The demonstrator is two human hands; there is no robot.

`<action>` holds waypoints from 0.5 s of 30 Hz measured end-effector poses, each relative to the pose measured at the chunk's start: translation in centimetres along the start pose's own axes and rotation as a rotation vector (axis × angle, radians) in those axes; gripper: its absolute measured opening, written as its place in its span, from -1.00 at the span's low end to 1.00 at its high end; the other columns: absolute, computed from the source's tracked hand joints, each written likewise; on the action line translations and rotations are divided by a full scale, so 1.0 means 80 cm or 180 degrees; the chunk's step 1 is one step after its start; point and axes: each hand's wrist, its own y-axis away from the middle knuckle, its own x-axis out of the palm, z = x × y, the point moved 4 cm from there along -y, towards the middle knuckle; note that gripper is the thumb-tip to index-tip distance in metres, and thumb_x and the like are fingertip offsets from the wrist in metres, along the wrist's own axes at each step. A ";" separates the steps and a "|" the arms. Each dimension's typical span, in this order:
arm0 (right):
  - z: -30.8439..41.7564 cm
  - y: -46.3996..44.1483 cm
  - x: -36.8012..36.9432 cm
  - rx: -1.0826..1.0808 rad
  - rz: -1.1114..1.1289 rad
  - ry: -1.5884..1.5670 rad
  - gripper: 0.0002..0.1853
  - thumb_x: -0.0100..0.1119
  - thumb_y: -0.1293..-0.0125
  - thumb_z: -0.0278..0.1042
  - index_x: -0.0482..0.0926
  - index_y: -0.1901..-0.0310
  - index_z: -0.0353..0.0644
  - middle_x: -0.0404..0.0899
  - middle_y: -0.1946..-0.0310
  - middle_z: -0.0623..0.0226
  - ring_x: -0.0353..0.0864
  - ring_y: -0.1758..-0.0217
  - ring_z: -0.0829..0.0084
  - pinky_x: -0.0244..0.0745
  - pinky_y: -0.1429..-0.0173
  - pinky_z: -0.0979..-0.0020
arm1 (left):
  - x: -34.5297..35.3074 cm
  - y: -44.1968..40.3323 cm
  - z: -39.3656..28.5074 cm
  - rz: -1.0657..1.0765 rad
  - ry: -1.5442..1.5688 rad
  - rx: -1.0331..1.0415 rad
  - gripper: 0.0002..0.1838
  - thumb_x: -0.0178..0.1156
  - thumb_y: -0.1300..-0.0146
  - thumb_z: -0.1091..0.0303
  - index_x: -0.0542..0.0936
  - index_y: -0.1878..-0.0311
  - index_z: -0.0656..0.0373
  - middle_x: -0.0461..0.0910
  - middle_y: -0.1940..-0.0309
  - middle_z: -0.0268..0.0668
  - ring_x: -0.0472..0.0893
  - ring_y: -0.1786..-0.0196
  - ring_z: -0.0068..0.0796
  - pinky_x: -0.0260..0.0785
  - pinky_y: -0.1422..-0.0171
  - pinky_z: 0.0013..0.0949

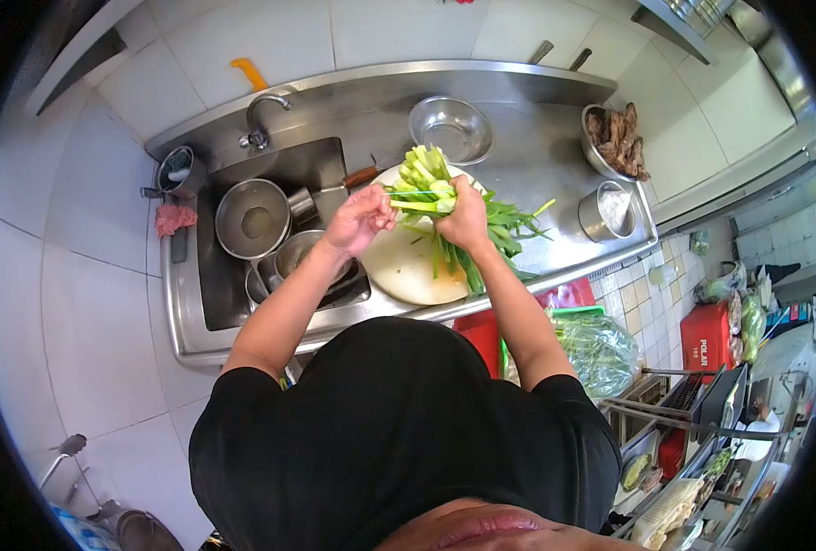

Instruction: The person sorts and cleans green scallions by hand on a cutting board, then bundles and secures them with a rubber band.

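A bunch of leafy greens (509, 225) with pale green stalks is held over a round white cutting board (412, 266). My right hand (465, 216) is wrapped round the stalks, and the leaves hang to the right of it. A thin green band runs from the stalks to my left hand (364, 219), whose fingers are pinched on it at the left of the bunch. Beside my left hand, a brown wooden handle (362, 176) lies at the board's upper left edge; the rest of that tool is hidden.
Left is a sink (219, 308) with a strainer (253, 219) and pots under a faucet (255, 129). Behind the board sits a steel bowl (451, 130). At right are a bowl of brown pieces (617, 142) and a steel container (607, 211). Bagged greens (596, 349) stand below the counter.
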 end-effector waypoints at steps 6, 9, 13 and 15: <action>0.014 -0.015 0.008 0.0634 0.0340 -0.0011 -0.40 0.48 0.04 -0.38 0.42 -0.07 -0.17 0.70 0.22 -0.06 0.69 0.10 -0.16 0.57 0.00 -0.03 | -0.001 0.014 -0.007 0.0055 -0.0965 -0.0107 -0.79 0.28 -0.43 0.24 0.66 0.00 0.15 0.67 -0.01 -0.24 0.60 -0.16 -0.38 0.42 -0.27 -0.27; 0.018 -0.021 0.012 0.0840 0.0493 0.0124 -0.38 0.41 0.06 -0.45 0.41 -0.10 -0.17 0.71 0.19 -0.09 0.70 0.06 -0.16 0.60 -0.05 -0.03 | -0.002 0.021 -0.003 -0.0131 -0.1239 0.0020 -0.67 0.27 -0.43 0.18 0.66 -0.13 0.14 0.64 -0.17 -0.17 0.50 -0.35 -0.33 0.34 -0.38 -0.22; 0.017 -0.029 0.024 0.0929 0.0780 0.0340 -0.42 0.40 0.06 -0.44 0.39 -0.05 -0.19 0.70 0.17 -0.10 0.71 0.07 -0.14 0.59 -0.08 -0.01 | -0.018 0.027 0.006 -0.0484 -0.0391 0.0218 -0.53 0.16 -0.49 0.04 0.62 -0.27 0.15 0.61 -0.25 -0.20 0.47 -0.41 -0.25 0.30 -0.44 -0.13; 0.012 -0.026 0.036 0.0813 0.0834 0.0487 -0.43 0.39 0.05 -0.43 0.38 -0.04 -0.20 0.70 0.17 -0.08 0.71 0.07 -0.13 0.58 -0.10 0.01 | -0.026 0.028 0.007 -0.0421 0.0512 0.0037 -0.44 0.09 -0.51 -0.04 0.58 -0.35 0.17 0.60 -0.27 -0.19 0.44 -0.44 -0.22 0.29 -0.45 -0.13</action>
